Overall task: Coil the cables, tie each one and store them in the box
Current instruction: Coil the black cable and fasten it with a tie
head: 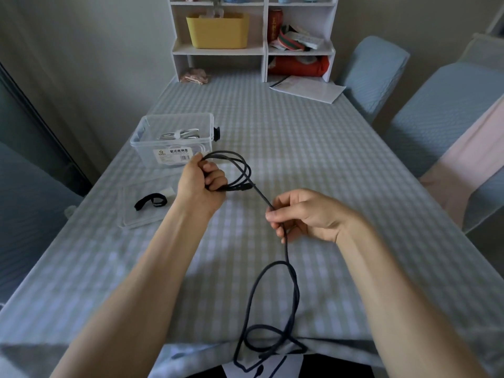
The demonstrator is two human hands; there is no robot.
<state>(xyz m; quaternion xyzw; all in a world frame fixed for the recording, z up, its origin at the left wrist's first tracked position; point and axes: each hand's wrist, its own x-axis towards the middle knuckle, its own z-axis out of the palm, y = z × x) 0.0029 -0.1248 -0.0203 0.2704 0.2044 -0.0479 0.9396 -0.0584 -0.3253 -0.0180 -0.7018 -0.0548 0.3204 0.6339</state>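
Cable (286,257), black, part-coiled: several loops gathered in the left hand (200,185), whose fingers curl round the bundle above the table (313,148); the right hand (297,216) pinches the running length, and the slack trails off the near edge. Advice: feed each new loop to match the held ones, untwisting as it goes. Strap (151,201) lies on the lid (131,214), beside the clear box (174,143) holding white cables (180,134).

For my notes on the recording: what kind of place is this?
Probably a home dining room: a table under a blue-and-white checked tablecloth, blue fabric-covered chairs, and a white shelf unit holding a yellow plastic bin.
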